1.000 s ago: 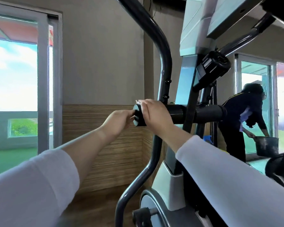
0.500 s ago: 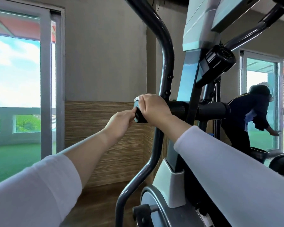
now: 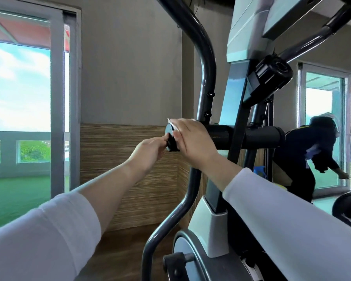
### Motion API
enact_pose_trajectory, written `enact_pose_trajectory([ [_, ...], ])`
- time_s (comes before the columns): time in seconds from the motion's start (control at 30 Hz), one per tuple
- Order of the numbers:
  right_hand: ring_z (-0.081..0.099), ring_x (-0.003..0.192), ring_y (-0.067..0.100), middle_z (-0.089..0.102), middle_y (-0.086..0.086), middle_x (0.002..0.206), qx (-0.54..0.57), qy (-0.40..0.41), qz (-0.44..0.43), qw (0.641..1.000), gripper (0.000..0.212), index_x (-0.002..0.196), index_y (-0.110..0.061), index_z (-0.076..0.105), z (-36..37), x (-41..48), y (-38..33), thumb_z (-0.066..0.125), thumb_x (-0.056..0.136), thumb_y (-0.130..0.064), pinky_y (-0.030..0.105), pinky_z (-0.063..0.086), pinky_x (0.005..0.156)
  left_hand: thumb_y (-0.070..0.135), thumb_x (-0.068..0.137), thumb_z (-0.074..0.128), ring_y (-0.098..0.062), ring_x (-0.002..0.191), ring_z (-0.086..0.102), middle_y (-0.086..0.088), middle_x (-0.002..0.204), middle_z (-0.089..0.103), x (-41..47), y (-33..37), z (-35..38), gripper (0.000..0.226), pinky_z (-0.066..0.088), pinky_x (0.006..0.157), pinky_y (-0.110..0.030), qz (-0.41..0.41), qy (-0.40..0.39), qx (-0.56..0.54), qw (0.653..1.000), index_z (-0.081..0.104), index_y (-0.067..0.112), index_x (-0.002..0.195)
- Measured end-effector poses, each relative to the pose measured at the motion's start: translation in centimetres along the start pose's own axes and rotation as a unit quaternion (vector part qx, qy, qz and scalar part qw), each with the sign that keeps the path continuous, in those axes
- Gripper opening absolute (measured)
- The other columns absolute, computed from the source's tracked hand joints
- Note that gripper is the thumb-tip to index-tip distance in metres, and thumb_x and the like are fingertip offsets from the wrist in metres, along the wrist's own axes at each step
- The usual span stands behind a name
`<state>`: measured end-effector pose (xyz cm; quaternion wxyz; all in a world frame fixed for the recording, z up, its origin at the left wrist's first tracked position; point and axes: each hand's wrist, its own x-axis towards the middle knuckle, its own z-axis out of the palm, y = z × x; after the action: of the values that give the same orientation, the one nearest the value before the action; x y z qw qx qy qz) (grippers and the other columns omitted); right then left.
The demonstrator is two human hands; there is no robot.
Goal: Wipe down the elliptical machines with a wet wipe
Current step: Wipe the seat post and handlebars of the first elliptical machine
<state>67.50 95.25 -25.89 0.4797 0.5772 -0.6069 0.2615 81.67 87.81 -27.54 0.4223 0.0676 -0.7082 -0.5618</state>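
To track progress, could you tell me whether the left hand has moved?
No: the left hand stays against the bar's end cap, as before.

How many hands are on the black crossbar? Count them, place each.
2. The left hand touches the end cap of the crossbar; the right hand wraps over its top, pressing a wet wipe.
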Motion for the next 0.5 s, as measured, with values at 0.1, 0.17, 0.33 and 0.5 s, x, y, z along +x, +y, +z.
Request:
enact_pose_trajectory([
  [0.1, 0.060, 0.093, 0.026, 0.067, 0.007, 0.097, -0.068, -0.008, 0.061, 0.996, 0.055, 0.103, -0.011, 0.066, -0.2, 1.9, -0.2, 0.017, 0.098, -0.035, 0.037, 0.042, 0.085, 0.013, 0.096, 0.048, -0.018, 0.094, 0.040, -0.006, 0.098, 0.047, 0.2, 0.1, -0.1, 0.016, 0.036, 0.077, -0.023, 0.001, -0.006, 0.000, 1.000, 0.062, 0.017, 0.090],
  [0.17, 0.060, 0.081, 0.029, 0.066, 0.009, 0.084, -0.065, -0.011, 0.100, 0.993, 0.051, 0.085, -0.009, 0.066, 0.2, 3.8, -1.1, 0.022, 0.099, -0.032, 0.038, 0.041, 0.077, 0.014, 0.096, 0.047, -0.018, 0.094, 0.037, -0.006, 0.098, 0.044, 0.2, 0.1, -0.1, 0.011, 0.034, 0.074, -0.024, -0.007, -0.012, 0.003, 1.000, 0.058, 0.016, 0.095],
  [0.33, 0.055, 0.114, 0.024, 0.064, 0.006, 0.119, -0.017, 0.024, 0.002, 1.000, 0.052, 0.126, -0.013, 0.059, 0.7, 0.0, -0.4, 0.019, 0.100, -0.035, 0.035, 0.036, 0.102, 0.016, 0.095, 0.050, -0.009, 0.093, 0.061, 0.004, 0.094, 0.067, -0.2, 0.7, 0.2, 0.018, 0.043, 0.090, -0.024, -0.011, 0.013, -0.029, 0.999, 0.068, 0.014, 0.092],
  [0.5, -0.006, 0.149, 0.022, -0.001, 0.009, 0.162, -0.092, -0.032, 0.020, 0.995, 0.066, 0.154, -0.010, -0.002, 0.6, -6.7, 4.3, 0.020, 0.103, -0.045, 0.037, -0.007, 0.121, 0.029, 0.099, 0.045, -0.002, 0.107, 0.059, 0.018, 0.135, 0.050, 0.0, 1.8, 1.2, 0.035, 0.046, 0.088, -0.010, 0.078, 0.054, 0.128, 0.987, 0.056, 0.034, 0.132],
])
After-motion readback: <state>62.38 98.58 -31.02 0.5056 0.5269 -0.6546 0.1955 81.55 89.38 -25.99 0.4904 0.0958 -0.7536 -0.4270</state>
